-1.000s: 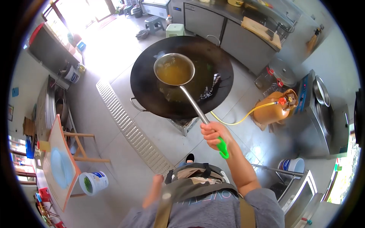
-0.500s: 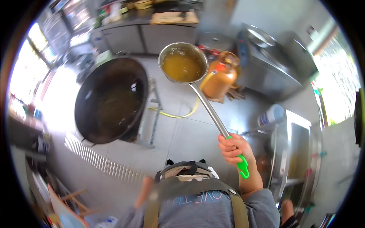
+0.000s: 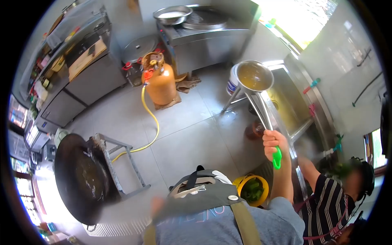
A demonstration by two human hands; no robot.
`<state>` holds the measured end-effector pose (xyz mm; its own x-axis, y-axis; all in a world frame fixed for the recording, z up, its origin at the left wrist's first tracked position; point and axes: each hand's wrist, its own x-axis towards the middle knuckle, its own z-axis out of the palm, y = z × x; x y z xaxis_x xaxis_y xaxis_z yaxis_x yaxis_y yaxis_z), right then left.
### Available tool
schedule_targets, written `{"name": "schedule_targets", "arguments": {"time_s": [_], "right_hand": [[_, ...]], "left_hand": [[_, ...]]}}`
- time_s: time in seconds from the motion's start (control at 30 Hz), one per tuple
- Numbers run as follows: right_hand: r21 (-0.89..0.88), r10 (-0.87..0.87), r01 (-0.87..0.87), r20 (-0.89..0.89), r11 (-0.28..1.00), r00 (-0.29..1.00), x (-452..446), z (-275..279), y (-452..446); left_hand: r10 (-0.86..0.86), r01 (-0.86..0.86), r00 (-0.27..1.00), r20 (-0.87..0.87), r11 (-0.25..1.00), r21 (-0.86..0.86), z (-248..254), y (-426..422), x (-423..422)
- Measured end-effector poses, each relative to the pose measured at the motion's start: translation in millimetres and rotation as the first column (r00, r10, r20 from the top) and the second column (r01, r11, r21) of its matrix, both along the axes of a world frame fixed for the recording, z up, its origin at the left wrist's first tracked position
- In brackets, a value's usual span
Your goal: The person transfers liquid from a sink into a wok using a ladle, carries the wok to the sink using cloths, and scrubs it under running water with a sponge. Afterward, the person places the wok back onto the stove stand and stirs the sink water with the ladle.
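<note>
My right hand [image 3: 273, 143] is closed round the green grip of a long-handled metal ladle [image 3: 255, 77]. Yellowish liquid lies in the ladle's deep bowl, held out in front, which overlaps the near rim of a steel sink [image 3: 299, 134] and a white bucket [image 3: 231, 83] in view. My left hand [image 3: 157, 205] is a blur beside the apron at my waist, and its fingers cannot be made out. A large dark wok [image 3: 83, 175] with a little liquid in it stands on a metal stand to the left.
An orange gas cylinder [image 3: 161, 83] stands on the floor, its yellow hose [image 3: 156, 126] running toward the wok stand. A yellow bucket [image 3: 264, 195] of green vegetables is close by my right side. Another person [image 3: 328, 204] in a striped top works at the sink.
My view and body have turned right, away from the wok and toward the sink. The ladle has come round with my right hand, liquid still in its bowl. Another person is now in view.
</note>
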<state>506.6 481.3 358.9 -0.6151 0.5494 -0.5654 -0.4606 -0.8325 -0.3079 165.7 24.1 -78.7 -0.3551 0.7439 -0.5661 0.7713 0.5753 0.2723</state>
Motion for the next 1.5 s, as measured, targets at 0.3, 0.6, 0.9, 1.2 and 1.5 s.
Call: {"name": "schedule_targets", "arguments": {"time_s": [0.3,0.6,0.9,1.2,1.5], "right_hand": [[0.459,-0.469,0.190,0.629,0.868,0.620,84,-67,77],[0.531,-0.547,-0.142,0.829,0.835,-0.116,161,-175,91],[0.389,-0.536,-0.371,0.551,0.843,-0.640,159,-180,52],[0.779,-0.577,-0.155,0.567,0.608,0.587,-62,-122,32],[0.705,-0.054,-0.709,0.709,0.017,0.703,-334,-67,-106]], "left_hand": [[-0.144,0.113,0.986,0.081,0.946,0.304,-60,13,-36],[0.021,-0.009,0.995,-0.095,0.992,0.130,-16,40,-22],[0.249,-0.214,0.967,-0.051,0.906,0.365,-29,30,1],[0.350,-0.341,0.934,-0.074,0.933,0.118,36,-8,32],[0.967,-0.994,0.001,0.254,-0.027,0.104,4,-108,88]]}}
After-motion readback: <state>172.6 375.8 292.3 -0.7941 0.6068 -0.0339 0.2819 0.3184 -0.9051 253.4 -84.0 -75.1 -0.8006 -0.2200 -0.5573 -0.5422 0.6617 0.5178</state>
